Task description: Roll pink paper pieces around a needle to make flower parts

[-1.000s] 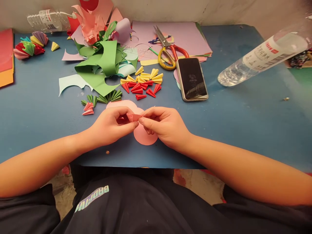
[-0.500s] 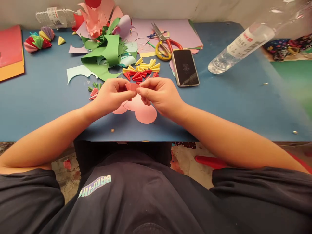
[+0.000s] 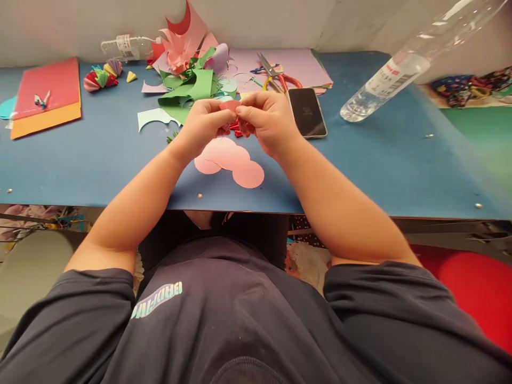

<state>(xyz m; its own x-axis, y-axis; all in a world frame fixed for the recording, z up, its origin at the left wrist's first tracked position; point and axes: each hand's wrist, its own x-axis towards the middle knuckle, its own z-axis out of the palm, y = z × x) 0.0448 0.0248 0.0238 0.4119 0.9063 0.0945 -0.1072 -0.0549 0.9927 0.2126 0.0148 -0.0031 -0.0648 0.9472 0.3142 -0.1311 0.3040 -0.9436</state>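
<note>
Between the fingertips of both hands is a small piece of pink paper (image 3: 229, 105), partly covered by the fingers. My left hand (image 3: 208, 118) pinches its left side. At its right edge the thumb and fingers of my right hand (image 3: 266, 120) are closed on it. Below the hands, several pink paper circles (image 3: 248, 174) lie overlapping on the blue table. Small red paper cones (image 3: 237, 129) show in part behind the hands, and a bit of green cones (image 3: 171, 136) peeks out by my left wrist.
Green paper scraps (image 3: 196, 88) and pink scraps (image 3: 180, 50) are heaped at the back. Scissors (image 3: 276, 74) lie on purple sheets (image 3: 298, 58), near a phone (image 3: 307, 112). A water bottle (image 3: 384, 80) stands right; colored sheets (image 3: 48, 90) and a folded-paper piece (image 3: 102, 77) lie left.
Both hands, still on the pink paper, have moved up in the picture, away from the pink circles, and now cover most of the cones. The camera view has also shifted.
</note>
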